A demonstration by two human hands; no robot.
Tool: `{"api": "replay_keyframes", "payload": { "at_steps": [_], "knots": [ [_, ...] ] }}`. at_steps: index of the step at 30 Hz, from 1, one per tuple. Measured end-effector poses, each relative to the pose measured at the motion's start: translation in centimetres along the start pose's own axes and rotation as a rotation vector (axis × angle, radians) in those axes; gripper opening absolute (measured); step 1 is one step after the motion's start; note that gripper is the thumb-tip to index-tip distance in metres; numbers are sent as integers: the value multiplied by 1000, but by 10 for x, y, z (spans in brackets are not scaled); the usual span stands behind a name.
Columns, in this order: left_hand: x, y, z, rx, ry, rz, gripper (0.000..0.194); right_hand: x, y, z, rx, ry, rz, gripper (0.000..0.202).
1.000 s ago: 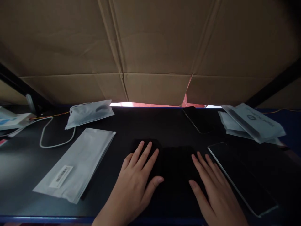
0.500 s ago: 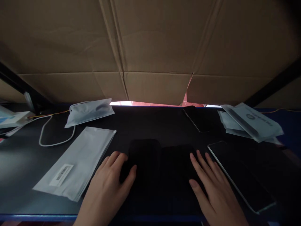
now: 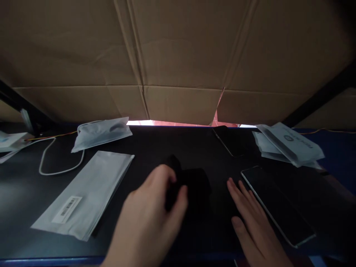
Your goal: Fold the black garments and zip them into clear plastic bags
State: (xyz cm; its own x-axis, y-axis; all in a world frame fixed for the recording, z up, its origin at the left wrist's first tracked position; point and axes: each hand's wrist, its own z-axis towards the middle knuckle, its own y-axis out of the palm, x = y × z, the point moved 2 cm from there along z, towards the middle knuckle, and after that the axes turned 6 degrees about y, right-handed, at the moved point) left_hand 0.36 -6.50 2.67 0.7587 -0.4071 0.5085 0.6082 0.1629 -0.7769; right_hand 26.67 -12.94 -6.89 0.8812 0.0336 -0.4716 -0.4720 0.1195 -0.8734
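A black object [image 3: 175, 165], perhaps cloth, is pinched between the thumb and curled fingers of my left hand [image 3: 151, 209] at the centre of the dark table. Its outline merges with the dark surface, and more black material [image 3: 196, 185] spreads to its right. My right hand [image 3: 254, 218] rests flat on the table with the fingers stretched out, holding nothing. Just right of it lies a large dark phone [image 3: 278, 205] with a pale edge. Left of my left hand is a flat white pouch [image 3: 89, 193] with a barcode label [image 3: 66, 210].
A second phone [image 3: 228, 141] lies near the table's far edge. White printed packets [image 3: 292, 144] are stacked at the right. Another white pouch [image 3: 102, 133] and a white cable [image 3: 41, 161] are at the far left. Cardboard [image 3: 178, 48] rises behind the table.
My left hand has moved right and forward and closed on the black object, whose left part is now lifted and bunched. My right hand stays flat, its fingers closer together.
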Motion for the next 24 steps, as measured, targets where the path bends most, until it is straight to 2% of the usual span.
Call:
{"api": "replay_keyframes", "payload": {
  "at_steps": [3, 5, 7, 8, 10, 13, 15, 18, 24],
  "knots": [
    [16, 22, 4, -135, 199, -145, 5, 0, 0, 1, 26, -55, -7, 66],
    [12, 27, 5, -157, 272, -201, 3, 0, -1, 1, 39, -58, -4, 66],
    [-2, 25, 5, -119, 270, -155, 9, 0, -2, 1, 38, -51, -2, 65],
    [-9, 24, 4, -109, 272, -104, 14, 0, -2, 1, 35, -49, -6, 65],
    [-20, 26, -1, -152, 315, 4, 37, -1, -2, 1, 34, -53, -23, 65],
    [-26, 43, -14, -284, 405, 107, 73, -2, 0, 3, 49, -56, -51, 66],
    [-25, 57, -22, -338, 421, 145, 83, -2, 2, 4, 59, -58, -71, 67],
    [-25, 67, -27, -359, 405, 163, 83, -1, 4, 6, 54, -72, -105, 69],
    [-25, 60, -25, -383, 373, 92, 80, 4, 10, 6, 60, -142, -158, 70]
  ]
}}
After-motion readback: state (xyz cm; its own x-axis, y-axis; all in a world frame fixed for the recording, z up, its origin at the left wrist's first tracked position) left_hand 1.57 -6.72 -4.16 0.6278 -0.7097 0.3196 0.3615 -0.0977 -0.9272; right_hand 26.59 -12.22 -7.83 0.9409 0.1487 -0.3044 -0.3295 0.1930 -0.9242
